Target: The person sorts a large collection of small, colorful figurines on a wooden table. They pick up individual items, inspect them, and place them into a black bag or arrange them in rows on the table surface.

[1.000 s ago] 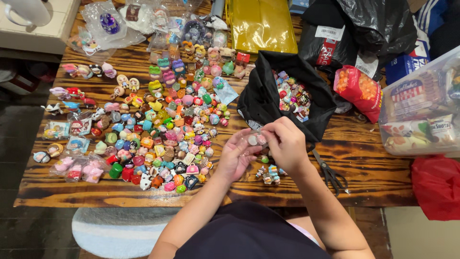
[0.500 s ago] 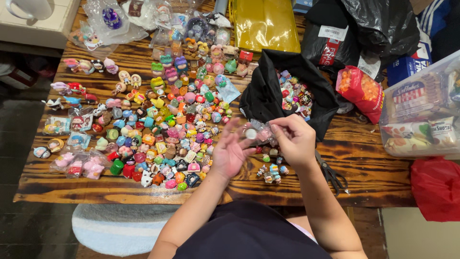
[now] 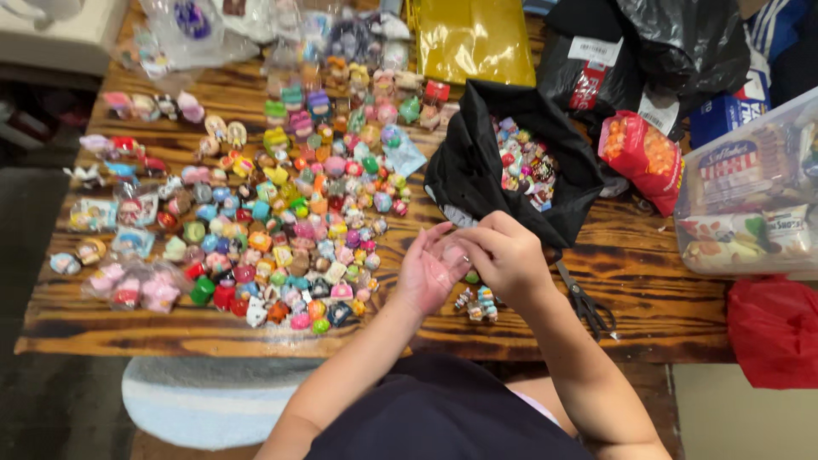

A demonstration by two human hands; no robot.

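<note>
Packet-wise, there's some tiny clear wrapped thing pinched between both hands just in front of the black bag, too small to tell its long axis. Right hand is clenched over it from the right, left hand cups underneath with fingers loose. Toy spread sits left of the bag, scissors on the worktop to the right, nothing blocking.

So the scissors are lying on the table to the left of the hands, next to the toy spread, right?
Not quite. The head view shows the scissors on the table to the right of the hands, beside the right hand and away from the toy spread.
</note>
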